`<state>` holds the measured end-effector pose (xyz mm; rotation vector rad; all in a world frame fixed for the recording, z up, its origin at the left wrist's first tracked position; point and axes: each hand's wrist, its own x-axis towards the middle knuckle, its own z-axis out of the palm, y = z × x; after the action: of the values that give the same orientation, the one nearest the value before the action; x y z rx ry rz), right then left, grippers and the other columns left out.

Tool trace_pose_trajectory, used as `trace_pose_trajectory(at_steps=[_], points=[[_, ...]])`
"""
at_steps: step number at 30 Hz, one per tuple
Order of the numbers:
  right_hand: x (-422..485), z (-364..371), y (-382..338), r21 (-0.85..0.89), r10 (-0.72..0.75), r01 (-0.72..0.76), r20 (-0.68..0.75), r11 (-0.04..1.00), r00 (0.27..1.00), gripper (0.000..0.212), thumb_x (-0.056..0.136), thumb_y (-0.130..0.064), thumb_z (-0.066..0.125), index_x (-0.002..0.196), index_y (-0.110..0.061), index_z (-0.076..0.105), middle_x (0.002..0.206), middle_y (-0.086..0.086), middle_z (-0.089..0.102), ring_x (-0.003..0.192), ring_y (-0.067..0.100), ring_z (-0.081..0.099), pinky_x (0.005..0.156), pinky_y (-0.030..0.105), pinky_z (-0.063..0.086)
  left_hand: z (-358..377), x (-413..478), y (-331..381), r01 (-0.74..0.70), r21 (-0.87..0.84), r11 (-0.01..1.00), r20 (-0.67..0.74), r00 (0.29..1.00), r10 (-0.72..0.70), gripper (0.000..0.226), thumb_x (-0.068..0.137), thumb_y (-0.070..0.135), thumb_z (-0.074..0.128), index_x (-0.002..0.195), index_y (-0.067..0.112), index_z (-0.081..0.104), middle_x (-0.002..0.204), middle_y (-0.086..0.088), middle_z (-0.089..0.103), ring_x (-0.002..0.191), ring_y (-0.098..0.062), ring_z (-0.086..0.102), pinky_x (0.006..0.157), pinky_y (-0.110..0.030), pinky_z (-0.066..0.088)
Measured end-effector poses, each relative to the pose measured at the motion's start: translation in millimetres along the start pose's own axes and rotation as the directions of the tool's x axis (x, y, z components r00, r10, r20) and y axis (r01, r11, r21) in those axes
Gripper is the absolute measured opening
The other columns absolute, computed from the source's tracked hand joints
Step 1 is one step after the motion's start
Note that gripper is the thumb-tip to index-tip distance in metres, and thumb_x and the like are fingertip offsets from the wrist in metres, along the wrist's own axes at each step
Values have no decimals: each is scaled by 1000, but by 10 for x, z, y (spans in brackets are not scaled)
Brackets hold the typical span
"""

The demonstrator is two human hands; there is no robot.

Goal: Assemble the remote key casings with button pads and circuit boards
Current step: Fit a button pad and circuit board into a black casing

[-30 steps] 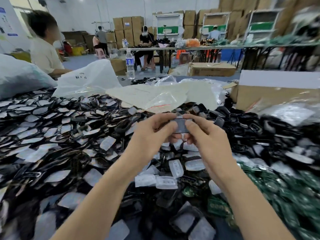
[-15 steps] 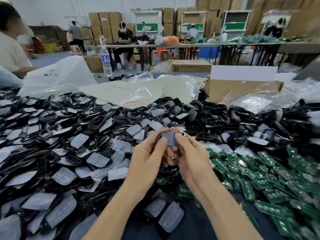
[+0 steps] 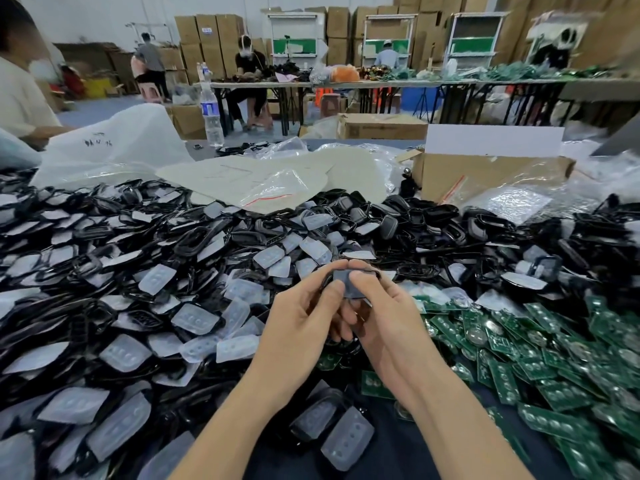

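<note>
At centre frame, your left hand [image 3: 304,306] and right hand [image 3: 384,313] both pinch one dark key casing [image 3: 343,277] between thumbs and fingertips, just above the heap. Judging by the loose black casings [image 3: 207,237], clear button pads [image 3: 194,318] and green circuit boards [image 3: 554,358] piled around it, most of the job lies ahead of you. Handwriting on the white bag [image 3: 104,147] at upper left and the water bottle [image 3: 209,112] label are too blurred to read.

Bright, even indoor light leaves only soft, faint shadows beneath my left hand [image 3: 304,320] and right hand [image 3: 384,317]. The casing [image 3: 341,284] they pinch is sharp. Small glints dot the black casing heap [image 3: 194,240] and the plastic bag [image 3: 277,188]. The edges bend and smear, worst at the upper-right boxes [image 3: 606,36].
</note>
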<state>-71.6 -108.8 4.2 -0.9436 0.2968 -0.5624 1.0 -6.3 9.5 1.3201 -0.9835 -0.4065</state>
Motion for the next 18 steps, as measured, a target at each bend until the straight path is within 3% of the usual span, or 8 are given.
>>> trace_pose_trajectory(at_steps=[6,10,14,18], points=[[-11,-11,9,-63,6,-4,33,998,999,5,88,-18,67,92,-15,69,54,11,46,43,25,46,44,33,46,-19,-17,-30,-21,126,992,21,1000,18,40,107,13,45,118,45,67,67,3,61,56,-12,57,57,-26,51],[-28,-26,-5,-79,-16,18,31,997,999,15,92,-8,68,106,-9,64,58,11,54,48,21,52,47,33,48,-39,-37,-91,-15,298,955,36,999,5,41,107,15,43,137,41,50,70,12,61,60,-4,55,63,-19,48],[-38,-52,-109,-127,-29,36,57,991,998,33,81,-17,76,106,-3,60,66,12,63,54,22,58,53,31,46,-76,-51,-74,-31,263,964,-5,999,34,39,107,25,43,140,43,48,76,12,63,68,-4,59,68,-18,50],[-25,-47,-133,-30,31,-33,-74,999,997,41,72,-20,78,106,-5,62,81,6,74,62,12,66,52,23,50,-102,-53,-40,-126,462,878,-49,985,168,35,107,29,42,138,41,52,92,18,66,85,-1,64,73,-10,47]])
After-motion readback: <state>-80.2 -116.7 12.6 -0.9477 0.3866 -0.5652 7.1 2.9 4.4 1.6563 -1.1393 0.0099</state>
